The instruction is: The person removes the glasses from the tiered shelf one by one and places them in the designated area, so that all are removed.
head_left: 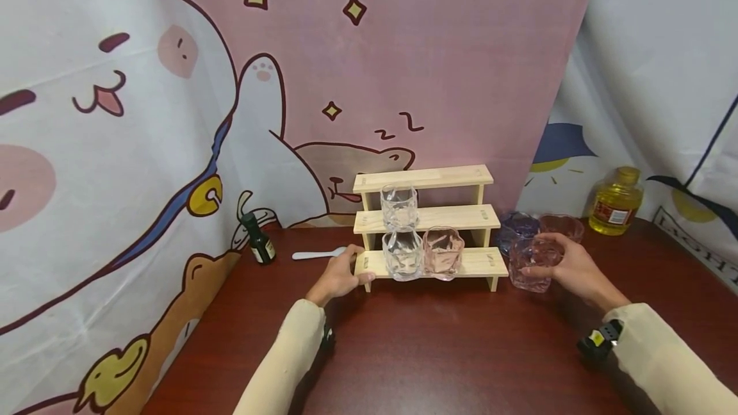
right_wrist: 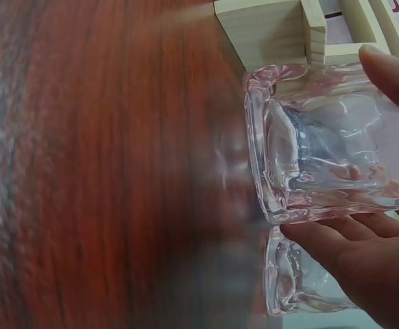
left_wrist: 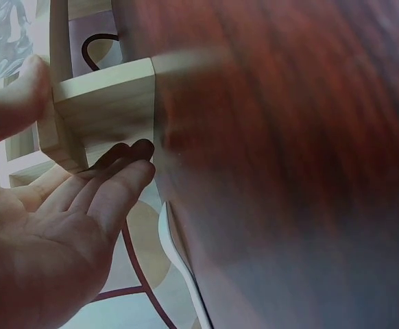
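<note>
Left hand (head_left: pixel 341 276): fingers grasp a three-tier pale wooden shelf (head_left: pixel 484 265) at its lowest tier's left end. Right hand (head_left: pixel 578 270): fingers grasp a pink-tinted transparent glass cup (head_left: pixel 528 283), just beside the shelf's right end.

From above, the head view faces forward and down, the wooden shelf (head_left: pixel 444 217) at four o'clock. Both wrist views look from close by, turned sideways — the left shares the shelf's left end at ten, the right its other end at one.
</note>
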Available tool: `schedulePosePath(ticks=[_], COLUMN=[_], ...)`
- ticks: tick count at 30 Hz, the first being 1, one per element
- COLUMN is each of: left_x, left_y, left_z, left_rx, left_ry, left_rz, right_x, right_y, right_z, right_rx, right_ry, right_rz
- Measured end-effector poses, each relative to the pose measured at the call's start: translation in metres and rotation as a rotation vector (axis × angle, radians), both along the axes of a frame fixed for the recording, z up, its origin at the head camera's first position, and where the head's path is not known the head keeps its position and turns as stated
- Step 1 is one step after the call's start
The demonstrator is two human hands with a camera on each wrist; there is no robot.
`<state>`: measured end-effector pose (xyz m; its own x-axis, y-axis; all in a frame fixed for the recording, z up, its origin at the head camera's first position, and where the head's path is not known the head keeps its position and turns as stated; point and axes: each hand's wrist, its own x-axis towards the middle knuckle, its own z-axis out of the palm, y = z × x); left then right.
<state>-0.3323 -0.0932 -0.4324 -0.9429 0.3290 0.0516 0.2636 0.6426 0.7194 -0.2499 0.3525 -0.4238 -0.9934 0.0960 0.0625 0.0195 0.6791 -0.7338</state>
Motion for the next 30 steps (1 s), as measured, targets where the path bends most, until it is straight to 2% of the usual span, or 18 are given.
schedulePosePath(ticks=[12, 30], left_x=[-0.0001, -0.0010], left_y=[0.0010, -0.0005], left_z=[-0.0003, -0.0019], left_rx=[0.003, 0.021], left_ry=[-0.017, -0.008], left_rz=[-0.003, -0.004], right_x=[-0.0047, -0.0084], right_y=[0.0000, -0.0036], right_z=[-0.0084, -0.0070], right_rx=[-0.020, -0.013], right_ry=[0.016, -0.008], right_rz=[0.013, 0.019])
